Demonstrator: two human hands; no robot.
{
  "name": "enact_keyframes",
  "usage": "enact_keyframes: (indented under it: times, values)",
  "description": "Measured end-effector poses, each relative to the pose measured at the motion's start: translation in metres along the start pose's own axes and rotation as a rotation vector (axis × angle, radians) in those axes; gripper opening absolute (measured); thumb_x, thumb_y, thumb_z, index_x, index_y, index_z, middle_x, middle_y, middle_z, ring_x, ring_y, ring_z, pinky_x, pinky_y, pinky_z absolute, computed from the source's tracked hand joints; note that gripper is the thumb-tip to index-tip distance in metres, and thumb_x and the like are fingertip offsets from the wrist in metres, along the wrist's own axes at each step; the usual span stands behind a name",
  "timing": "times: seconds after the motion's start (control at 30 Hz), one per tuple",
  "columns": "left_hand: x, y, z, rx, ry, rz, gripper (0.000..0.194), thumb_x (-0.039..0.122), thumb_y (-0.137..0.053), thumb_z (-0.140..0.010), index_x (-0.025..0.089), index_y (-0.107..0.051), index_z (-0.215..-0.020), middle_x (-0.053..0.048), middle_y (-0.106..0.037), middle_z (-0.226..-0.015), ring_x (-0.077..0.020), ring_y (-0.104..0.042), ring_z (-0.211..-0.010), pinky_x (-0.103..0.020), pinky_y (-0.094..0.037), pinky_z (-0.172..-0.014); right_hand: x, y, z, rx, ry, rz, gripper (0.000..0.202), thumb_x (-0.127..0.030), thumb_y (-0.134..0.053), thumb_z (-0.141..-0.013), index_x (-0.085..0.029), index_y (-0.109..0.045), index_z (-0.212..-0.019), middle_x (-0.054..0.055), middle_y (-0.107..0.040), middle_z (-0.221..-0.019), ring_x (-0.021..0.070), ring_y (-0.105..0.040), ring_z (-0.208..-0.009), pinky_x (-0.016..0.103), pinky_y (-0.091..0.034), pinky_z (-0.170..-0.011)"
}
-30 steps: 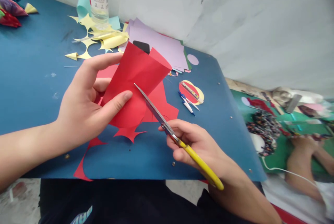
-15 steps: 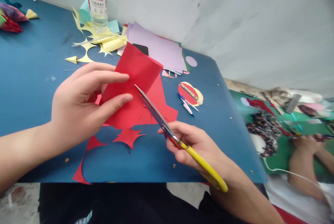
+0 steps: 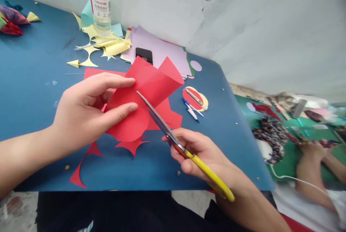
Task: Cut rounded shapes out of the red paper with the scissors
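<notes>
From the head view, the curled red paper is held up over the near middle of the bench, hiding the near end of a phone and much of a flat red sheet below. The inside of its curl is mostly out of sight. The bottle at the far side loses its top to the upper edge, and a coloured bundle is cut off at far left. At right, a co-worker's hands are blurred; what they handle is hard to make out.

The left hand is curved around the left side of the red paper, thumb and forefinger narrowly parted over its near face; the other fingers are partly hidden. The right hand is closed around the yellow-handled scissors, covering part of the grips. The blades look nearly together and point far and left, their tip in front of the paper, near the left thumb; whether it touches cannot be told.

Red scraps lie nearer than the paper. A pen lies to the right, and lilac sheets are stacked beyond.
</notes>
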State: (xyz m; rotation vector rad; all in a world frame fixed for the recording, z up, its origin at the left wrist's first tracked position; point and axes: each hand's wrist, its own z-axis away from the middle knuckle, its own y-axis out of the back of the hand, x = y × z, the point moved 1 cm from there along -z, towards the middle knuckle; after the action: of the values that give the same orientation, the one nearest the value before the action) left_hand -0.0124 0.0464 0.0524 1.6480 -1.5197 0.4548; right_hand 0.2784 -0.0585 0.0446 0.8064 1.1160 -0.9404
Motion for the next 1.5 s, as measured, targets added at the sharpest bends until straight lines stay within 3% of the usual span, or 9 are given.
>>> enact_keyframes:
  times: [0.23, 0.33, 0.5, 0.67, 0.83, 1.03, 1.23, 1.37, 1.5]
  values:
    - [0.005, 0.000, 0.000, 0.031, 0.127, 0.134, 0.049, 0.027, -0.100, -0.085, 0.028, -0.087, -0.133, 0.000, -0.090, -0.119, -0.0165, -0.084, -0.094, -0.021, -0.075, -0.079, 0.002, 0.002, -0.002, -0.011, 0.071, 0.004, 0.070, -0.074, -0.093, -0.090, -0.017, -0.074, -0.126, -0.006, -0.052, -0.074, 0.0101, -0.038, -0.061, 0.024, -0.032, -0.053]
    - [0.005, 0.002, 0.000, 0.047, 0.140, 0.121, 0.050, 0.031, -0.102, -0.083, 0.029, -0.088, -0.131, 0.000, -0.090, -0.116, -0.0168, -0.084, -0.090, -0.022, -0.075, -0.076, 0.004, 0.003, -0.004, -0.022, 0.119, 0.029, 0.069, -0.075, -0.091, -0.092, -0.017, -0.076, -0.125, -0.006, -0.050, -0.072, 0.0100, -0.035, -0.059, 0.025, -0.031, -0.053]
    - [0.005, 0.004, -0.001, 0.066, 0.131, 0.089, 0.048, 0.039, -0.103, -0.083, 0.028, -0.090, -0.128, 0.002, -0.087, -0.091, -0.0098, -0.069, -0.066, -0.017, -0.065, -0.054, 0.005, 0.005, -0.006, -0.063, 0.127, 0.031, 0.073, -0.080, -0.089, -0.090, -0.017, -0.074, -0.125, -0.008, -0.048, -0.068, 0.0099, -0.032, -0.057, 0.025, -0.031, -0.052]
    - [0.006, 0.006, -0.001, 0.062, 0.082, -0.005, 0.039, 0.040, -0.101, -0.086, 0.030, -0.092, -0.123, 0.002, -0.091, -0.109, -0.0150, -0.083, -0.090, -0.017, -0.070, -0.071, 0.006, 0.005, -0.005, -0.059, 0.117, 0.003, 0.076, -0.083, -0.090, -0.088, -0.017, -0.075, -0.122, -0.008, -0.048, -0.066, 0.0094, -0.030, -0.056, 0.025, -0.029, -0.052]
    - [0.003, 0.005, 0.001, 0.080, 0.070, -0.041, 0.041, 0.041, -0.101, -0.086, 0.032, -0.091, -0.126, 0.004, -0.091, -0.106, -0.0078, -0.071, -0.073, -0.014, -0.061, -0.063, 0.006, 0.002, -0.005, -0.031, 0.114, -0.045, 0.077, -0.082, -0.091, -0.086, -0.015, -0.077, -0.121, -0.008, -0.046, -0.064, 0.0093, -0.030, -0.056, 0.026, -0.026, -0.053]
    - [0.005, 0.006, 0.000, 0.076, 0.068, -0.054, 0.039, 0.039, -0.099, -0.088, 0.032, -0.092, -0.126, 0.004, -0.090, -0.104, -0.0076, -0.068, -0.070, -0.015, -0.060, -0.062, 0.007, 0.002, -0.006, -0.035, 0.128, -0.066, 0.076, -0.081, -0.092, -0.086, -0.016, -0.077, -0.122, -0.008, -0.048, -0.065, 0.0094, -0.030, -0.056, 0.025, -0.028, -0.052]
    - [0.005, 0.011, -0.006, -0.013, 0.001, -0.074, 0.036, 0.036, -0.097, -0.090, 0.027, -0.092, -0.124, 0.005, -0.086, -0.090, -0.0060, -0.065, -0.065, -0.011, -0.047, -0.047, 0.009, 0.003, -0.004, -0.030, 0.136, -0.052, 0.071, -0.078, -0.094, -0.086, -0.018, -0.076, -0.120, -0.008, -0.050, -0.067, 0.0094, -0.032, -0.056, 0.024, -0.034, -0.052]
    - [0.008, 0.012, -0.007, -0.013, -0.001, -0.079, 0.035, 0.035, -0.096, -0.090, 0.028, -0.092, -0.125, 0.005, -0.087, -0.093, -0.0061, -0.069, -0.069, -0.011, -0.045, -0.046, 0.010, 0.003, -0.002, -0.022, 0.111, -0.067, 0.073, -0.079, -0.094, -0.086, -0.018, -0.076, -0.121, -0.008, -0.050, -0.067, 0.0093, -0.033, -0.055, 0.025, -0.034, -0.053]
    - [0.010, 0.012, -0.008, -0.008, -0.009, -0.076, 0.036, 0.038, -0.097, -0.090, 0.031, -0.092, -0.125, 0.006, -0.088, -0.095, -0.0058, -0.069, -0.071, -0.012, -0.051, -0.054, 0.011, 0.004, -0.002, -0.019, 0.097, -0.070, 0.074, -0.079, -0.096, -0.083, -0.018, -0.077, -0.120, -0.008, -0.049, -0.067, 0.0096, -0.033, -0.056, 0.025, -0.032, -0.054]
